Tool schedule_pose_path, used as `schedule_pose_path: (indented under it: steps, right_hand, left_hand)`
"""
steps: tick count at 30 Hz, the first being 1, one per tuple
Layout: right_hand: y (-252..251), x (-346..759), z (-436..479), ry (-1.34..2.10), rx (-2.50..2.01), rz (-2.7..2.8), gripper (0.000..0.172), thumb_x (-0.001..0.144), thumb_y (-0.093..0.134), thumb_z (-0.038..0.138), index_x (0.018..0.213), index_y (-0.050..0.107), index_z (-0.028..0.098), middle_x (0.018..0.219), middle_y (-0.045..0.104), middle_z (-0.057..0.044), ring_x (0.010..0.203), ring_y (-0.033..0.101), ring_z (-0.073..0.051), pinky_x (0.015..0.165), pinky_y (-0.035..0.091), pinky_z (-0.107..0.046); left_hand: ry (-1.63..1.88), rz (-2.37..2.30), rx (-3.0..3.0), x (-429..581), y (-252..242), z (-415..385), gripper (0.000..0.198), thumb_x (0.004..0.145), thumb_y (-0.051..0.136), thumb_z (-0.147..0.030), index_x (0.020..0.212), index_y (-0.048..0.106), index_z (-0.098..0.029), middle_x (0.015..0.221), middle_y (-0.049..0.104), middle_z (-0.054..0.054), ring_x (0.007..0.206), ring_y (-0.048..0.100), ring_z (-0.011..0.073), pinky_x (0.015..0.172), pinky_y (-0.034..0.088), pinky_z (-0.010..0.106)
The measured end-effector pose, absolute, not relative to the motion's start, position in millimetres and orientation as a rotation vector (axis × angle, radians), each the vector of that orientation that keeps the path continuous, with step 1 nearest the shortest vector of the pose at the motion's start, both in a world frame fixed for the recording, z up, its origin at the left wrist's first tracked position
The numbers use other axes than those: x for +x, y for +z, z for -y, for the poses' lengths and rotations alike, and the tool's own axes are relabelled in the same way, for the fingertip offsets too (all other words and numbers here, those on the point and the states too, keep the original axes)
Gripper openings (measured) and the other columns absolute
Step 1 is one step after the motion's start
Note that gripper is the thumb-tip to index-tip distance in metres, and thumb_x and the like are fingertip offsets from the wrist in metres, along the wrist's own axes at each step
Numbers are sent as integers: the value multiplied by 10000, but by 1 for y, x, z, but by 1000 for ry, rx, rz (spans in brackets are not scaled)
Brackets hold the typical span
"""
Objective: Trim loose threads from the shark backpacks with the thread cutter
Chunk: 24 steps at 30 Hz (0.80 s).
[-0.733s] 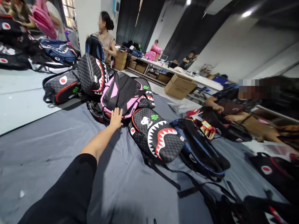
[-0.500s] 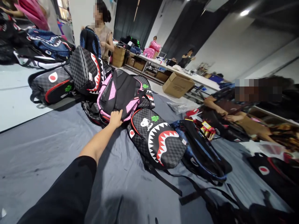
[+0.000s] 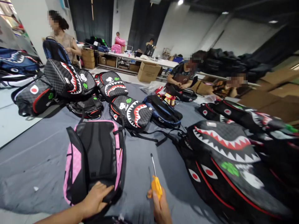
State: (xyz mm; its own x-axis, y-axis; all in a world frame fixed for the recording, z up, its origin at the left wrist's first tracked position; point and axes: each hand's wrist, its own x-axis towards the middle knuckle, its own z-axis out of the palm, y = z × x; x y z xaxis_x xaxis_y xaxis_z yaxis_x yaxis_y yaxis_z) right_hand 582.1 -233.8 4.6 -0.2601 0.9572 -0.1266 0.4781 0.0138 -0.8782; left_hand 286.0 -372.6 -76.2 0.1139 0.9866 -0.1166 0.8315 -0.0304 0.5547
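A pink and black backpack (image 3: pixel 100 149) lies on the grey cloth before me, its padded back and straps facing up. My left hand (image 3: pixel 98 196) grips its near end, thumb at the edge and fingers over the black fabric. To the right of it, my right hand (image 3: pixel 160 205) is closed around what looks like a yellow long-necked lighter (image 3: pixel 156 186). Its thin metal neck points away from me, and the tip is dark. No flame shows. The lighter is apart from the backpack.
Checkered shark-mouth backpacks lie in a heap (image 3: pixel 60 77) at the left, one (image 3: pixel 132 112) farther ahead and a large pile (image 3: pixel 226 155) at the right. A blue-black backpack (image 3: pixel 163 110) lies beyond. Co-workers sit behind; a cardboard box (image 3: pixel 148 71) stands by the long table (image 3: pixel 140 59).
The pink backpack has come off the heap toward me, with my left hand on it. My right hand has come into view holding the lighter. The view has swung right.
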Motion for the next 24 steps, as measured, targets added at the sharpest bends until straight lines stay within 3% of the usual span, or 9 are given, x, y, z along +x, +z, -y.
schedule_pose_path:
  steps: [4, 6, 9, 12, 14, 18, 21, 24]
  right_hand:
    - [19, 606, 244, 1250, -1361, 1764, 560, 945, 343, 653, 1286, 500, 238, 859, 655, -38, 827, 636, -226, 850, 502, -364]
    - [31, 618, 245, 1290, -1326, 1753, 502, 942, 355, 645, 1113, 583, 232, 828, 656, -41, 800, 635, -222, 818, 507, -361]
    - [47, 640, 245, 1425, -1296, 1730, 508, 907, 385, 687, 906, 581, 219, 721, 632, -35, 667, 616, -209, 691, 518, -351]
    - [51, 662, 242, 1628, -1271, 1772, 540, 872, 414, 725, 954, 554, 210, 664, 609, -18, 583, 594, -198, 604, 515, -341]
    - [47, 669, 240, 1697, -1285, 1838, 556, 867, 408, 735, 953, 547, 203, 668, 614, -22, 579, 596, -197, 600, 517, -341]
    - [40, 656, 238, 1818, -1295, 1975, 597, 891, 386, 709, 1125, 551, 185, 682, 629, -19, 599, 618, -202, 576, 521, -328]
    - [49, 631, 228, 1843, -1193, 2270, 573, 931, 382, 638, 1249, 532, 186, 633, 621, 4, 523, 601, -181, 523, 496, -299]
    - [64, 605, 199, 1554, -1333, 2555, 491, 971, 375, 529, 1255, 544, 167, 613, 643, -3, 477, 599, -168, 505, 470, -275]
  left_hand:
    - [252, -1551, 2071, 344, -61, 379, 653, 701, 616, -223, 1337, 500, -319, 1010, 628, 55, 934, 553, 254, 877, 391, 390]
    - [168, -1461, 2194, 362, -49, 371, 670, 696, 618, -211, 1348, 493, -304, 997, 616, 59, 924, 540, 251, 863, 384, 385]
    - [88, -1317, 2298, 380, -35, 382, 602, 751, 625, -243, 1339, 515, -318, 957, 607, 50, 902, 537, 236, 864, 379, 367]
    - [100, -1436, 2164, 385, -17, 419, 569, 800, 656, -368, 1353, 530, -318, 994, 618, 53, 940, 554, 233, 910, 386, 358]
    - [208, -1616, 2043, 385, -2, 439, 637, 832, 635, -468, 1423, 467, -298, 1164, 605, 81, 1068, 547, 248, 975, 388, 365]
    - [393, -2309, 1712, 386, 10, 432, 746, 884, 549, -563, 1514, 327, -231, 1516, 363, 162, 1387, 330, 345, 1123, 290, 483]
    - [222, -2592, 1404, 388, -10, 403, 896, 813, 676, -506, 1521, 286, -120, 1554, 268, 254, 1425, 256, 412, 1123, 267, 538]
    - [199, -2601, 1352, 389, -32, 387, 703, 881, 608, -314, 1497, 335, -113, 1521, 341, 250, 1364, 373, 369, 1077, 338, 491]
